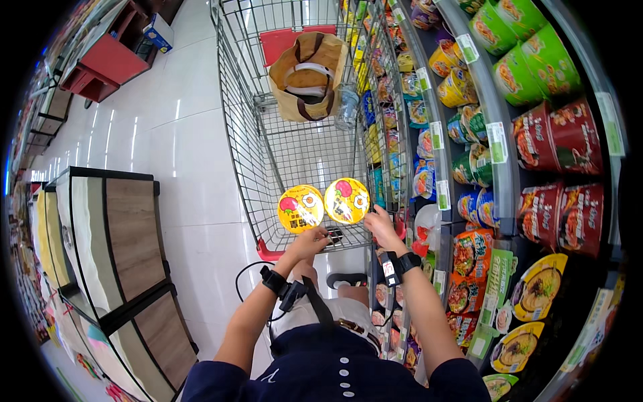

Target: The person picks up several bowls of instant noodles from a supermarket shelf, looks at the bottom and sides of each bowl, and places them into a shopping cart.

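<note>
Two round instant-noodle cups with yellow lids are side by side over the near end of a wire shopping cart (238, 135). The left cup (300, 208) is just ahead of my left hand (311, 242), whose fingers are bent near its lower edge. By the right rim of the right cup (346, 201) is my right hand (383, 226), fingers curled and the index finger at the lid's edge. Both lids show a red-pink vegetable and an egg picture. The lids hide the cup bodies, and whether either hand grips a cup is unclear.
A tan bag (286, 70) with brown handles stands at the cart's far end, beside a clear plastic bottle (347, 106). Shelves of noodle cups (557, 135) and packets line the right. Left are a wood-panelled cabinet (135, 241) and a red stand (115, 55).
</note>
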{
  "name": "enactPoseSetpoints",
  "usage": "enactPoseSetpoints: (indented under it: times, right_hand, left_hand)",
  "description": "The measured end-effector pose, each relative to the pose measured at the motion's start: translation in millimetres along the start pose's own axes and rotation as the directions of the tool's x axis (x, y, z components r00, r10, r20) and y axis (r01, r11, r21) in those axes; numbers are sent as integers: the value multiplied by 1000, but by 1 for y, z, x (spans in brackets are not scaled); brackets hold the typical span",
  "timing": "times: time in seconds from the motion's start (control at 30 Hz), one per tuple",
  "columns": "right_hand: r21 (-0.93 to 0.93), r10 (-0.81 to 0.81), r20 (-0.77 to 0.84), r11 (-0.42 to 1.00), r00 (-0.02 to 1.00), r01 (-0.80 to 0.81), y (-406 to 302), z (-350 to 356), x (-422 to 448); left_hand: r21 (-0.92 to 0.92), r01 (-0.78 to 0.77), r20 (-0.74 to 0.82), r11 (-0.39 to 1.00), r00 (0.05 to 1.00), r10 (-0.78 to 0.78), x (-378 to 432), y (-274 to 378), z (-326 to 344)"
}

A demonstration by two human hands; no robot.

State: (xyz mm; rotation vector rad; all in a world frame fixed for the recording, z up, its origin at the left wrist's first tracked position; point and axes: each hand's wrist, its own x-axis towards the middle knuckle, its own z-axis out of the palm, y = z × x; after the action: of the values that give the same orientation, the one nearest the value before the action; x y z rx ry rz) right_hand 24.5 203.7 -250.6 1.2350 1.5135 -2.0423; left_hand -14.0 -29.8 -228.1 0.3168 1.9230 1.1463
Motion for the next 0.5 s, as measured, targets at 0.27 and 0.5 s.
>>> enactPoseSetpoints:
  times: [0.27,0.5]
  right_hand:
    - [194,202,9,960,979,-200,20,22,46]
    - [117,173,-42,979,984,-167,16,16,45]
  left_hand:
    - [-34,19,-21,999,1000,-19,5,-10,-2]
    - [-56,62,-8,997,998,-62,0,-14,-7]
